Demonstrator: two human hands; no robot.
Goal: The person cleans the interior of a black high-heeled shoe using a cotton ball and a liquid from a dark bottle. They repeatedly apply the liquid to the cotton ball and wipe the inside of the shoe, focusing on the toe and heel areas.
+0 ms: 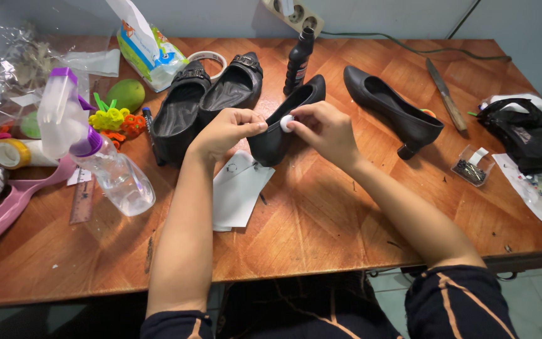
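Note:
A black heeled shoe [296, 103] lies on the wooden table [321, 213] with its toe toward me. My left hand [224, 130] grips the toe end of that shoe, fingers curled. My right hand [324, 129] pinches a small round white piece [286, 123] against the shoe's rim near the toe. The matching black heeled shoe [393, 107] lies to the right, apart from both hands.
A pair of black flat shoes [205, 100] and a black bottle [298, 58] stand behind. White paper [239, 188] lies under my left wrist. A clear spray bottle [89, 150], ruler, tape rolls and pink tray sit left; a knife [446, 94], small clear box [472, 166] and black bag right.

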